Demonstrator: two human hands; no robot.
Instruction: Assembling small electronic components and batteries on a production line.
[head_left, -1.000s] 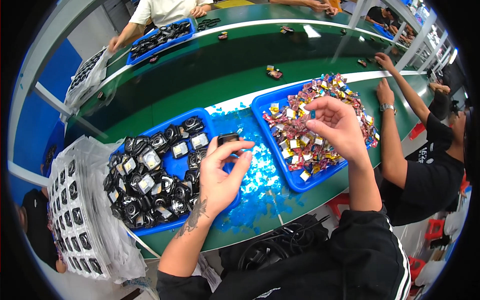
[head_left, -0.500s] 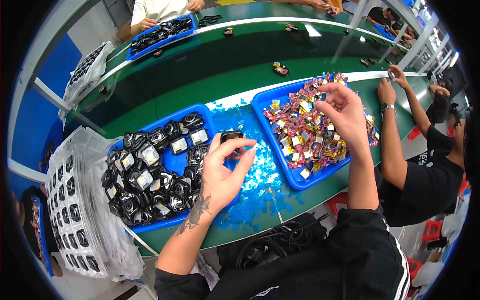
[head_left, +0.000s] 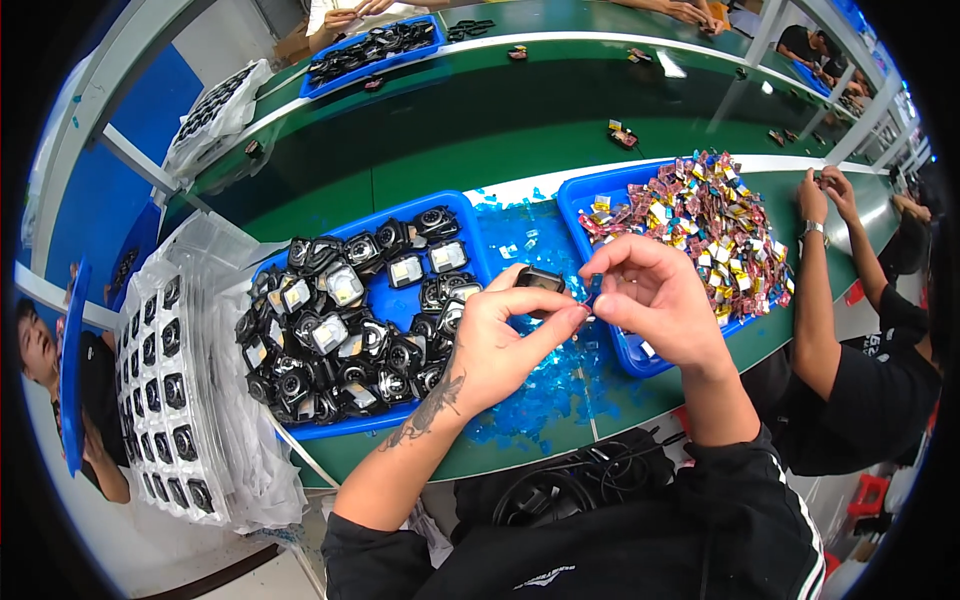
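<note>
My left hand [head_left: 500, 350] is closed on a small black watch case [head_left: 541, 279], held between thumb and fingers above the gap between two trays. Right beside it, my right hand [head_left: 660, 300] pinches a small piece of blue film [head_left: 594, 288], its fingertips close to the left thumb. Whether the film still touches the case I cannot tell. On the left, a blue tray [head_left: 478, 232] holds a heap of similar black watch cases [head_left: 375, 340]. The blue tray [head_left: 570, 207] on the right carries a pile of small pink, yellow and white parts [head_left: 700, 215].
Scraps of blue film [head_left: 535, 395] litter the green table [head_left: 400, 140] between the trays. Stacked clear blister trays with black watch parts [head_left: 165, 390] stand at the left. A co-worker's arms [head_left: 815, 260] are at the right; another person [head_left: 95, 400] holds a blue tray at far left.
My right hand has moved left and down from over the parts pile to the watch case, and now pinches blue film. The whole view has shifted, and a person with a tray has appeared at left.
</note>
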